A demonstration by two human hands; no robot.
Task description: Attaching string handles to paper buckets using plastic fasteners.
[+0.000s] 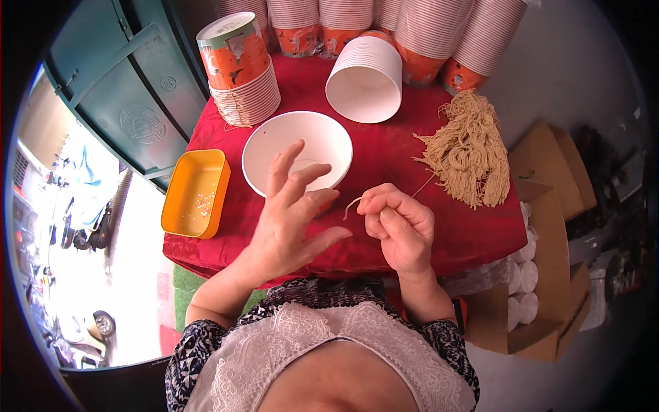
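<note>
My right hand [399, 225] pinches a thin tan string [351, 204], whose loose end curls out toward the left. Another stretch of string runs from behind this hand to a heap of tan yarn [472, 151] on the right of the table. My left hand [292, 209] is raised with fingers spread and holds nothing. It partly covers a white paper bucket [255, 154] standing upright, mouth up. At the left, a yellow plastic box [173, 199] has several small pale beads [204, 204] on its bottom.
A red cloth covers the table [357, 240]. Behind lie a tipped white bucket [364, 82], an orange-and-white bucket stack [240, 72] and more tall stacks [432, 34]. A cardboard box [549, 261] with white rolls stands right of the table; a green metal door [130, 89] is at left.
</note>
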